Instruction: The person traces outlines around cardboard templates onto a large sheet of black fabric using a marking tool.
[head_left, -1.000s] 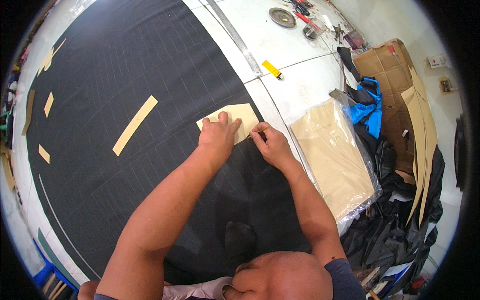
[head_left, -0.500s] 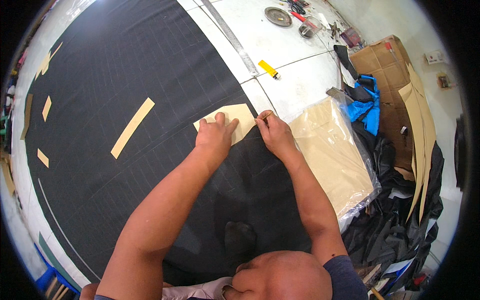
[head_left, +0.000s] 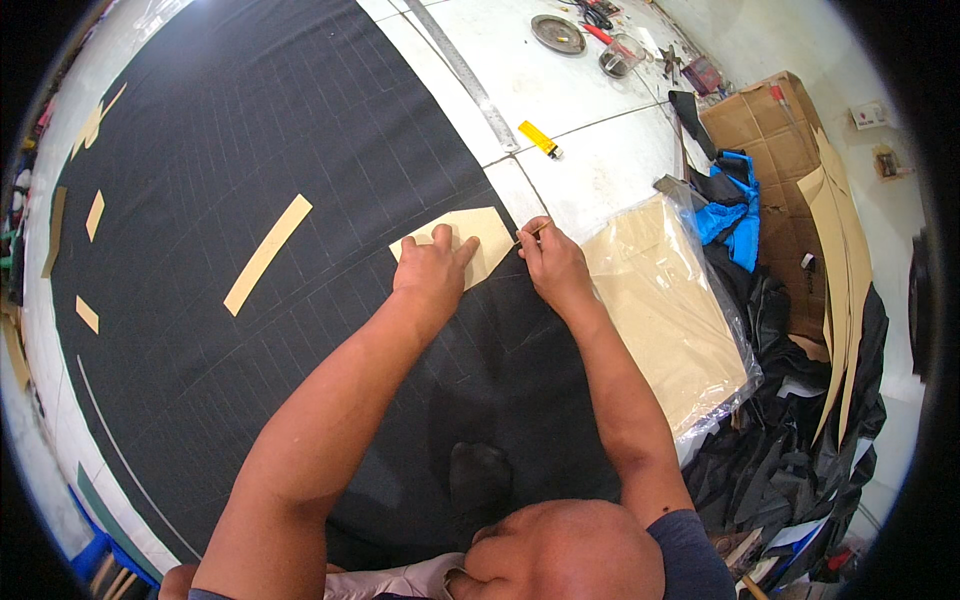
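A cream card pattern piece (head_left: 483, 232) with angled corners lies flat on a wide black cloth (head_left: 400, 160) marked with pale ruled lines. My left hand (head_left: 432, 270) presses down on the card, its fingers spread. Close to the card's right corner, my right hand (head_left: 550, 262) pinches a thin pencil-like stick (head_left: 533, 231), with its tip at or just off the card's edge. The fingers cover part of that stick, so its exact kind does not show.
Left on the cloth lies a curved card strip (head_left: 268, 255). A metal ruler (head_left: 465, 75) and a yellow lighter (head_left: 540, 139) rest on white tiles beyond. To the right are plastic-wrapped cream sheets (head_left: 665, 310), a cardboard box (head_left: 765, 130) and crumpled black fabric (head_left: 770, 460).
My right hand has shifted slightly right, bringing the stick's tip a little away from the card's corner. My left hand stays pressed on the card.
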